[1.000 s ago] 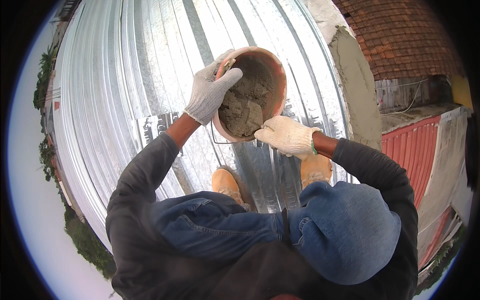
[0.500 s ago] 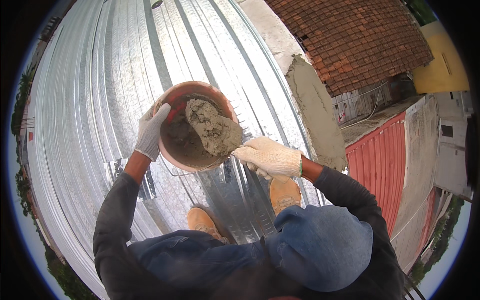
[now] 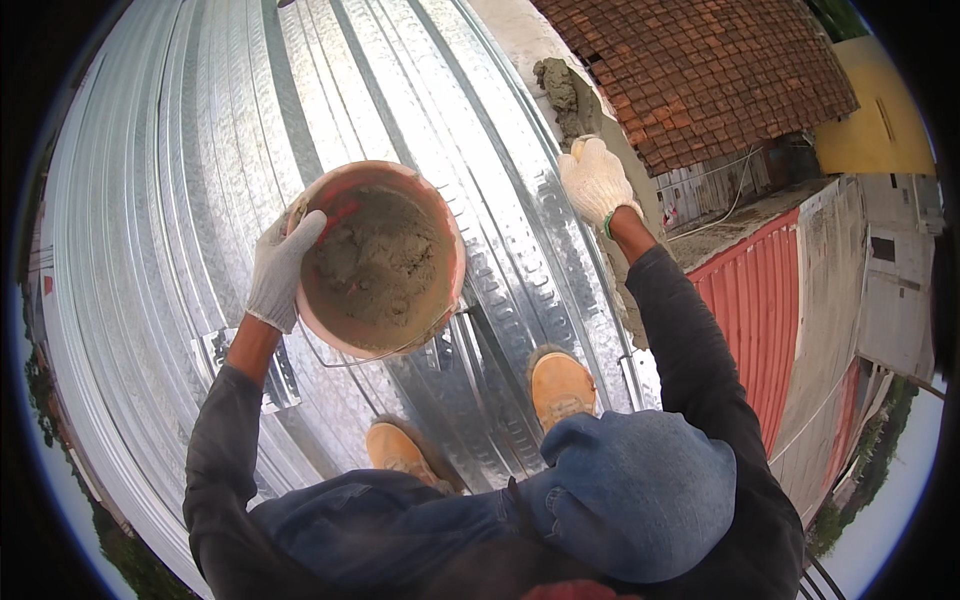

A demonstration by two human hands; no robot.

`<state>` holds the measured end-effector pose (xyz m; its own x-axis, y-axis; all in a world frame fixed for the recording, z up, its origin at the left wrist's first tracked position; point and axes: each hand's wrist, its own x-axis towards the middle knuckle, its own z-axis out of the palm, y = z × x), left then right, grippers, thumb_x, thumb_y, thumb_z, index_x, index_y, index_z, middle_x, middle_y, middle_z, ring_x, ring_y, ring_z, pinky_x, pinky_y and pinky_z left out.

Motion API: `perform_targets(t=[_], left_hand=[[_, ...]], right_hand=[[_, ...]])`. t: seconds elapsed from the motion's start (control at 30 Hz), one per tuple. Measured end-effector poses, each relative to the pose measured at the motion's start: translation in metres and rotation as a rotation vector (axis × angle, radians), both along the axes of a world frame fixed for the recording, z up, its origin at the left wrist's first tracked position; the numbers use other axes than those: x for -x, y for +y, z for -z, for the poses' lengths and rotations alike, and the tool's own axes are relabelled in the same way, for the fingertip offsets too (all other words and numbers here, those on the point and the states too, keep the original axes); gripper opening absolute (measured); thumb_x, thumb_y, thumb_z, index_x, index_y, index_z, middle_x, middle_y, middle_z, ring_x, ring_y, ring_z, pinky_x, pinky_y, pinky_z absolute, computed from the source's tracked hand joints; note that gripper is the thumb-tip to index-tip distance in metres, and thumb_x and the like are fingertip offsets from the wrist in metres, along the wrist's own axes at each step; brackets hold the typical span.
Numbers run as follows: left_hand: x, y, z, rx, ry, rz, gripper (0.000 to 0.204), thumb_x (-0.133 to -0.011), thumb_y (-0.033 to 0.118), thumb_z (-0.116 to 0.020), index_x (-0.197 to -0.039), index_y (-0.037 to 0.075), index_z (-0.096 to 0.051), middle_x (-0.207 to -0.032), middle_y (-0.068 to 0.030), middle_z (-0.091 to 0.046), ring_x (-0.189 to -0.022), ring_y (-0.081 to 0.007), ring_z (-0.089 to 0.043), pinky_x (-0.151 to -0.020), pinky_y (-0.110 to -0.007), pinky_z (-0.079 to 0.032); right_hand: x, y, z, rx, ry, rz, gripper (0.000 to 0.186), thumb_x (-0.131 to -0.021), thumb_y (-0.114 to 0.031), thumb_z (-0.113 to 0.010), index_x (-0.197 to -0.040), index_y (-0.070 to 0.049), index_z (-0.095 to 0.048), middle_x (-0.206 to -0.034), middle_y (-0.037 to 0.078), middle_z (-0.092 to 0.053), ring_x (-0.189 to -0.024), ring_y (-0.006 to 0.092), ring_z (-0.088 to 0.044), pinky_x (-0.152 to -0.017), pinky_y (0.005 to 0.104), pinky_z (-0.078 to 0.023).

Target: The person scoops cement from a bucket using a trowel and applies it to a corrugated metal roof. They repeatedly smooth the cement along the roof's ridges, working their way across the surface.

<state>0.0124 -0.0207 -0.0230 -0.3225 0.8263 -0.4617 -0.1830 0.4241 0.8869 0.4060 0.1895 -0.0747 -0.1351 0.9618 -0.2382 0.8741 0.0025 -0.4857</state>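
Note:
My left hand, in a white knit glove, grips the left rim of a reddish bucket, thumb over the inside edge. Grey wet mortar lies in the bucket, and its thin wire handle hangs down at the near side. Out to the right, my gloved right hand is closed around what looks like a trowel, its blade hidden under mortar. A lump of mortar sits just beyond that hand, over the top of the low wall beside the roof.
I stand on a shiny ribbed metal roof, my tan boots below the bucket. Past the wall are a brown tiled roof, a red corrugated sheet and a yellow wall. The roof's right edge runs beside the wall.
My right hand has moved from the bucket's near right rim out to the wall, carrying the lump of mortar. My left hand still holds the bucket, which has barely shifted.

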Motion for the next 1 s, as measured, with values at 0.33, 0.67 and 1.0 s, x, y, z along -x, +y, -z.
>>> perform_targets(t=[0.33, 0.67, 1.0], left_hand=[[0.005, -0.003, -0.008, 0.028, 0.031, -0.027, 0.055, -0.109, 0.027, -0.079, -0.155, -0.001, -0.065, -0.141, -0.0116, -0.075, -0.123, -0.0205, -0.074, -0.106, -0.037, -0.062], [0.012, 0.009, -0.014, 0.031, -0.026, 0.022, 0.058, -0.107, 0.028, -0.083, -0.154, -0.003, -0.067, -0.137, -0.0112, -0.076, -0.118, -0.0188, -0.075, -0.103, -0.035, -0.063], [-0.005, 0.012, -0.018, 0.038, 0.122, 0.081, 0.057, -0.104, 0.028, -0.085, -0.151, -0.002, -0.071, -0.133, -0.0094, -0.078, -0.115, -0.0174, -0.075, -0.100, -0.033, -0.063]], right_hand=[[-0.030, 0.118, 0.018, 0.374, 0.380, 0.069, 0.049, -0.114, -0.051, -0.058, -0.117, -0.004, -0.071, -0.090, 0.003, -0.066, -0.070, 0.0139, -0.065, -0.061, 0.0343, -0.055], [-0.044, 0.093, 0.030, 0.538, 0.063, -0.116, 0.060, -0.115, -0.054, -0.054, -0.094, 0.000, -0.065, -0.076, 0.007, -0.061, -0.057, 0.0200, -0.057, -0.052, 0.0439, -0.050], [-0.060, 0.044, 0.029, 0.486, -0.089, -0.153, 0.070, -0.117, -0.050, -0.044, -0.097, 0.011, -0.072, -0.076, 0.025, -0.071, -0.068, 0.0418, -0.077, -0.065, 0.0574, -0.060]])
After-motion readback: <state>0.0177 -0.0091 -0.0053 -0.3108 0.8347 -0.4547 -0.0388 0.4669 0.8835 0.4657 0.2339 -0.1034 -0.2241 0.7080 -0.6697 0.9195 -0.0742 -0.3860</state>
